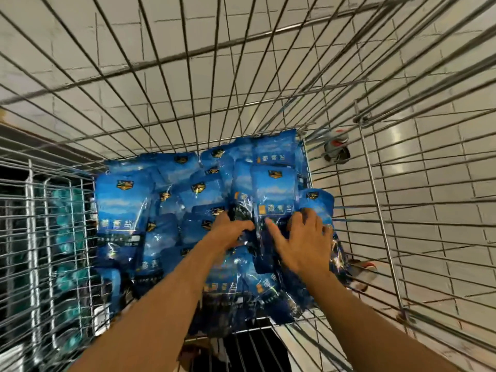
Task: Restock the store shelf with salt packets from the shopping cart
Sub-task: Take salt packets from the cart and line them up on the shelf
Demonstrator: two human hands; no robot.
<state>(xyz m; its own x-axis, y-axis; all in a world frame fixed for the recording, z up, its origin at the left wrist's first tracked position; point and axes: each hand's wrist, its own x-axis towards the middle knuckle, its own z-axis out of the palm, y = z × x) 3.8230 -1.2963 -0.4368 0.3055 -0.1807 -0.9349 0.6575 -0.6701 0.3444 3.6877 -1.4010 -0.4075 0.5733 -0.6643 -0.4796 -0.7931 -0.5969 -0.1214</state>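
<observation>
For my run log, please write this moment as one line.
stage: picking | left hand: on salt packets, grip unclear | right hand: on packet | shopping cart: packets inside | shelf: not seen

Left hand [233,231] fingertips buried under salt packets [120,200]; packet print motion-blurred, lower text unreadable.

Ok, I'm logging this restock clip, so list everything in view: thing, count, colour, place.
salt packets: many, too overlapped to count, blue, piled in the cart.
shopping cart: one, silver wire, surrounding the view.
cart wheel: one, grey with red, right, seen through the wire.
wire rack: one, pale metal, left, teal items behind it.
floor: pale tiles, under the cart.
left hand: on the packets, centre.
right hand: on the packets, beside the left.
</observation>
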